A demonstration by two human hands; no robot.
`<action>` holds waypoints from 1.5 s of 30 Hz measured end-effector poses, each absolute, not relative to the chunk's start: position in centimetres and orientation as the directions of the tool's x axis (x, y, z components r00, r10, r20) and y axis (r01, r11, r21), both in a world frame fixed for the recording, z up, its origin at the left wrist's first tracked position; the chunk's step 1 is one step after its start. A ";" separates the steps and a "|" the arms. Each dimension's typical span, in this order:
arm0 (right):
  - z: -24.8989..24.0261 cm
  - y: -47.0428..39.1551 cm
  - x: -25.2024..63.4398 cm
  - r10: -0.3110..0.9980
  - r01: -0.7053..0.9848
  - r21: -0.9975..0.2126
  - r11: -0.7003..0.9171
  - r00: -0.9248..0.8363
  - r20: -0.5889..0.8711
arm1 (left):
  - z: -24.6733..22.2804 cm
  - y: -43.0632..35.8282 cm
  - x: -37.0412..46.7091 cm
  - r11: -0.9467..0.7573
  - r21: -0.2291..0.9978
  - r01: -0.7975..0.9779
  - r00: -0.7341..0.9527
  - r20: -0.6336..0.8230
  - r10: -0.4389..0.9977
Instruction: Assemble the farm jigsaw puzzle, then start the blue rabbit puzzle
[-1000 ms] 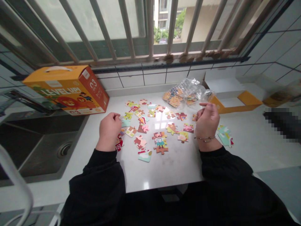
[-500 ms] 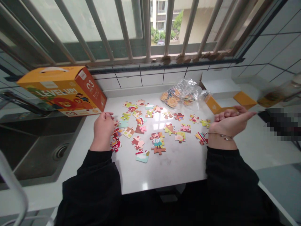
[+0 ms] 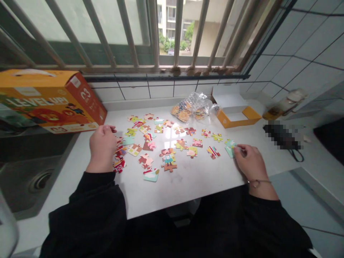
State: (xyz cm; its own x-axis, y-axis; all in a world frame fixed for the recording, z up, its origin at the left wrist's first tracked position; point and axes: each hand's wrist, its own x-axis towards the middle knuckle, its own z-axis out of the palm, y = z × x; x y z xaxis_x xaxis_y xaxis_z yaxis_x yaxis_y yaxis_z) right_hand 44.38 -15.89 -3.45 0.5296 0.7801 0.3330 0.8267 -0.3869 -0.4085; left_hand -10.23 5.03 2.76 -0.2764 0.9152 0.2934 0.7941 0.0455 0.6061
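Note:
At the left edge of the scattered puzzle pieces, my left hand (image 3: 102, 147) rests with its fingers curled closed; no object shows in it. My right hand (image 3: 249, 161) is palm down at the right, its fingertips closed at the edge of a teal and green puzzle piece (image 3: 230, 147). Left of that lies a red-striped piece (image 3: 213, 152). Several joined pieces showing a figure (image 3: 168, 160) lie near the middle, with a teal and red corner piece (image 3: 151, 175) below left. Red barn pieces (image 3: 119, 164) sit beside my left hand.
An orange box (image 3: 48, 104) stands at the left by the sink (image 3: 24, 193). Clear bags of pieces (image 3: 188, 107) and an open orange-and-white box (image 3: 236, 118) are at the back. A bottle (image 3: 285, 104) and a dark pouch (image 3: 282, 135) lie to the right.
My right hand has turned from palm up to palm down and come down onto the teal piece, now visible. My left hand stays curled by the pieces. The view has shifted right.

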 end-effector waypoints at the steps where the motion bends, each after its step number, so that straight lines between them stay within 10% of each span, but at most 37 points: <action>1: -4.0 -16.0 44.0 0.788 0.837 -0.379 -0.395 0.520 0.329 | 3.0 4.4 -10.0 0.059 0.592 0.804 -0.307 0.328 0.893; 6: -5.2 -16.2 43.1 0.791 0.860 -0.276 -0.430 0.506 0.344 | 2.8 -2.6 -6.7 -0.106 0.569 0.815 -0.178 0.421 0.889; 13: -6.3 -16.2 44.6 0.813 0.907 -0.242 -0.345 0.418 0.406 | -1.1 -11.6 -1.4 -0.700 0.398 0.593 0.604 0.355 0.713; 22: -6.1 -16.2 44.5 0.818 0.964 -0.221 -0.147 0.244 0.521 | -0.3 -10.4 -3.7 -0.524 0.554 0.646 0.363 0.381 0.850; 45: -5.2 -16.0 43.5 0.893 0.909 -0.396 0.130 0.065 0.445 | 3.5 -1.0 -6.7 -0.461 0.308 0.832 0.420 0.193 0.887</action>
